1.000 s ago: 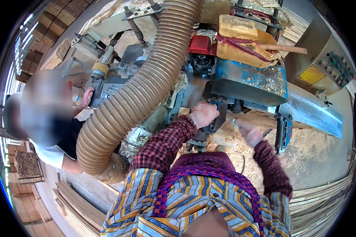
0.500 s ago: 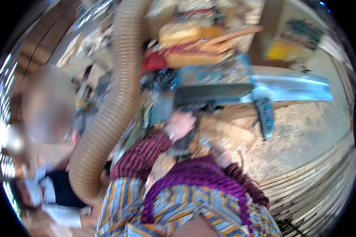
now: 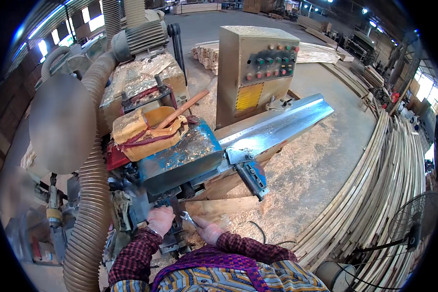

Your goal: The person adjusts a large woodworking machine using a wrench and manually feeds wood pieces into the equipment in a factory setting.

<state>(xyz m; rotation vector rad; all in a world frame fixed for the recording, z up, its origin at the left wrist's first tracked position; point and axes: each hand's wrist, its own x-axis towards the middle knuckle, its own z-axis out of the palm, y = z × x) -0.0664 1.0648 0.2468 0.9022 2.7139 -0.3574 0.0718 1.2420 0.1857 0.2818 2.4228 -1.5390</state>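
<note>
My left hand (image 3: 161, 220), in a pale glove, is closed over a dark metal part at the near side of the woodworking machine. What its fingers grip is hidden beneath them. To its right, my right hand (image 3: 210, 231) is closed round the handle of a steel open-end wrench (image 3: 187, 216), whose jaw points up and left toward the machine. Just beyond both hands stands the blue machine housing (image 3: 190, 158), dusted with wood chips. A yellow cut-open container (image 3: 143, 141) rests on it with a wooden stick (image 3: 185, 108) leaning out.
A ribbed hose (image 3: 89, 214) runs down on my left, near a person whose face is blurred. A shiny metal feed table (image 3: 277, 125) extends right, below a control cabinet (image 3: 227, 73). Long wood strips (image 3: 355, 194) lie on the right, by a fan (image 3: 413, 219). Chips cover the floor.
My view has swung up and turned, bringing the control cabinet and far hall into sight. The wrench in my right hand now shows clearly; my left hand stays at the machine.
</note>
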